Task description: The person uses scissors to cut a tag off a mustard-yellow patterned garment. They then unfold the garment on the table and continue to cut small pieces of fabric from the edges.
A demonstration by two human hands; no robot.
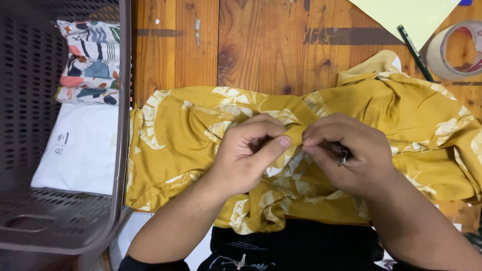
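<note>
Black cloth with a pale print [296, 248] lies at the near edge of the wooden bench [261, 45], just below the forearms. Above it, the mustard-yellow garment with cream leaf print [175, 140] is spread across the middle of the bench, reaching from beside the grey perforated plastic basket [123, 125] at the left edge to the right edge. Both hands meet at its centre — the left hand [248, 158] pinches a small fold between thumb and forefinger, and the right hand [349, 153], wearing a ring, has its grip closed on the same ridge of fabric. The cloth looks thin, light and limp, probably a little slippery; it bunches and creases freely, so a pinch at a seam or folded edge seems surer than a flat palm. Inside the basket lie a folded patterned fabric [90, 60] and a white plastic packet [80, 148] — a tape roll [459, 50], a dark pen [414, 50] and pale yellow paper [406, 15] sit at the far right corner.
</note>
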